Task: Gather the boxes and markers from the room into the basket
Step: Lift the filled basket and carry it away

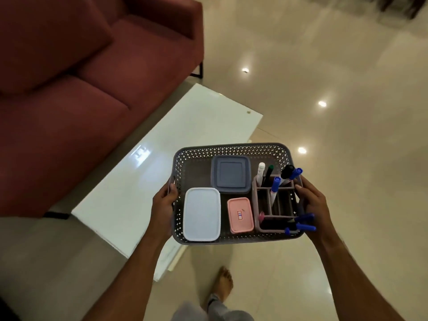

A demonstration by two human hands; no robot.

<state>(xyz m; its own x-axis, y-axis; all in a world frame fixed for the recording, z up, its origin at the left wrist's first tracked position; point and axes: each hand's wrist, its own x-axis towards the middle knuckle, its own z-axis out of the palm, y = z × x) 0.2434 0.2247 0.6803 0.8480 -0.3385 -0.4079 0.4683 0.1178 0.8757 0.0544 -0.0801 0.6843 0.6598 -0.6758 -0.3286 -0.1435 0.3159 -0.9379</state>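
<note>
I carry a grey perforated basket (231,148) in the air above the floor. My left hand (163,206) grips its left rim and my right hand (316,201) grips its right rim. Inside lie a white-lidded box (202,214), a blue-grey square box (231,174) and a small pink box (240,215). A compartmented holder (275,205) on the basket's right side holds several markers (275,185) with blue, black, green and white caps, some upright and some lying across its near end.
A white glossy low table (148,172) stands just left of and under the basket. A maroon sofa (76,84) fills the left side behind it. Beige tiled floor (347,112) spreads to the right. My bare foot (223,283) is below the basket.
</note>
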